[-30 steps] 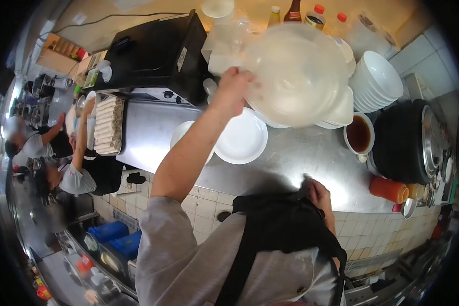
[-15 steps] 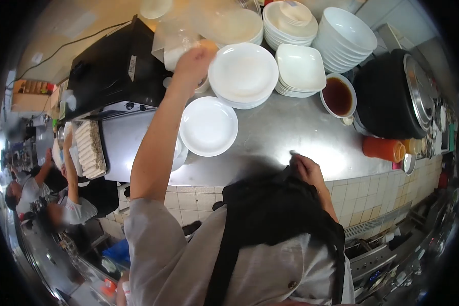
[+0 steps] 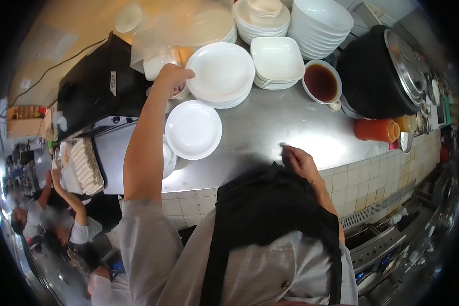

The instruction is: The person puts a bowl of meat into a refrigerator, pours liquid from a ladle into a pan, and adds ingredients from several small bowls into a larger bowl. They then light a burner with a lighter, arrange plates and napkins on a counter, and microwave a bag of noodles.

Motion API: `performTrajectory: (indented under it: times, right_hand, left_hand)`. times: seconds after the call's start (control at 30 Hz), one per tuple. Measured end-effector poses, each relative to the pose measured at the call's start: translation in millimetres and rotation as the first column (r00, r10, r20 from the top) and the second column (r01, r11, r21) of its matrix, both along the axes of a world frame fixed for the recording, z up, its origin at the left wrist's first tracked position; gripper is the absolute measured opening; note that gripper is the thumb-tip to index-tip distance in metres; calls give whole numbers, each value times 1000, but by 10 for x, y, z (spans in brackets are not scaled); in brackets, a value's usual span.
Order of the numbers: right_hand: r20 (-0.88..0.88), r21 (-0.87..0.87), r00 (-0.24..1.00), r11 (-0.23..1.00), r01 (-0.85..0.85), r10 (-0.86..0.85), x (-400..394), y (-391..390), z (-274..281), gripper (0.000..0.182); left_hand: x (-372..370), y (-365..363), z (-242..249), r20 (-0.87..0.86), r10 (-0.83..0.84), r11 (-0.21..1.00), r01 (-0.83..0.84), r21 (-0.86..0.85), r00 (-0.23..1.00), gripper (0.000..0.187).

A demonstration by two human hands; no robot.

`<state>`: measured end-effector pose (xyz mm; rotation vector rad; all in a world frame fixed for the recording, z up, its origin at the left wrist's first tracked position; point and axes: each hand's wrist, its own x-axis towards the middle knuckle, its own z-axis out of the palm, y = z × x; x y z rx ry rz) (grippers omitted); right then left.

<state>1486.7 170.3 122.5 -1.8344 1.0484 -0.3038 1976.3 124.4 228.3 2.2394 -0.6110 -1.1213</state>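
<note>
- Change: a second ago the left hand [image 3: 174,79] had a big see-through cover raised over the plates; now the cover is out of it. Can't tell where the cover rests, upper left is hazy.
- Left hand is now at the left rim of the stack of round plates [image 3: 222,74], upper middle of the frame. Fingertip looks to touch the top plate's edge.
- Left grip: can't tell if thumb and fingers are clamped on the rim or only resting there; the underside is hidden.
- What that means: top of the stack is exposed and within the left hand's reach. Stack sits on the steel counter [image 3: 260,127].
- Small tub [image 3: 181,93] just below that hand, partly hidden by it.
- Lone round plate [image 3: 194,130] below the stack, left of centre, no hand on it.
- Right hand [image 3: 301,161]: right of centre, by the apron [image 3: 270,204], fingers curled. Can't tell if it holds anything. Little changed over the last second.
- Right of the stack: square plates [image 3: 276,58], then a bowl of dark liquid [image 3: 321,83].
</note>
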Motion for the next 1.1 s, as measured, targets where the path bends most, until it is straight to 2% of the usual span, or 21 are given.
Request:
performTrajectory:
  times: [0.03, 0.1, 0.23, 0.3, 0.43, 0.5, 0.53, 0.57, 0.63, 0.67, 0.73, 0.77, 0.83, 0.9, 0.97, 1.0, 1.03, 1.1]
  right_hand:
    - [14, -30, 1000, 1000, 6, -6, -2, -12, 15, 29]
    - [27, -54, 1000, 998, 17, -16, -2, -25, 25, 29]
    - [19, -37, 1000, 999, 18, -18, 21, -46, 88, 29]
    - [11, -9, 1000, 1000, 0, 0, 53, -40, 92, 28]
    - [58, 88, 998, 995, 35, -40, 53, -71, 85, 28]
    - [61, 146, 996, 988, 50, -59, 90, -104, 143, 28]
    - [104, 272, 988, 959, 80, -111, 123, -131, 194, 30]
    - [137, 393, 976, 914, 104, -170, 146, -168, 250, 32]
    - [161, 419, 974, 904, 78, -159, 231, -270, 392, 36]
    - [199, 465, 966, 884, 58, -168, 290, -295, 504, 38]
    - [267, 492, 954, 870, -11, -139, 325, -368, 588, 43]
    - [265, 488, 952, 873, 6, -154, 330, -384, 632, 43]
    - [370, 577, 904, 816, -42, -215, 368, -383, 750, 48]
    - [400, 615, 888, 785, -75, -228, 389, -363, 787, 49]
    - [512, 695, 789, 703, -150, -338, 408, -310, 807, 47]
    - [540, 733, 729, 661, -162, -420, 375, -269, 681, 45]
    - [542, 734, 733, 656, -175, -411, 369, -236, 640, 45]
    - [450, 705, 733, 707, 59, -510, 340, -183, 615, 42]
  left_hand:
    - [-64, 11, 14, -1, -10, 1000, 10, -2, 1000, 19]
    - [-172, 90, 43, 25, 69, 975, -62, -213, 997, 17]
    - [-195, 88, 78, 48, 44, 990, -37, -136, 998, 19]
    - [-93, 79, 12, -57, 42, 994, -47, -97, 998, 20]
    - [-206, 117, 308, -97, 57, 996, -63, -59, 994, 18]
    - [-441, 195, 429, -399, 140, 868, -306, -390, 906, 15]
    - [-493, 222, 437, -533, 117, 832, -376, -408, 838, 29]
    - [-512, 266, 377, -537, 116, 832, -377, -407, 835, 29]
    - [-546, 323, 223, -528, 49, 815, -340, -469, 848, 48]
    - [-584, 384, 233, -538, 35, 816, -335, -471, 842, 48]
    - [-716, 566, 306, -595, -53, 711, -388, -586, 802, 62]
    - [-844, 651, 372, -597, -70, 715, -377, -588, 799, 62]
    - [-1119, 872, 503, -578, -19, 675, -416, -609, 816, 68]
    - [-1433, 1024, 419, -621, 18, 685, -463, -563, 783, 71]
    - [-1760, 1128, 279, -661, 19, 702, -481, -525, 750, 71]
    - [-1894, 1147, 203, -683, -55, 708, -454, -541, 729, 69]
    - [-2004, 1159, 142, -702, -131, 713, -426, -557, 700, 68]
    - [-2175, 1161, 87, -701, -155, 736, -392, -552, 696, 63]
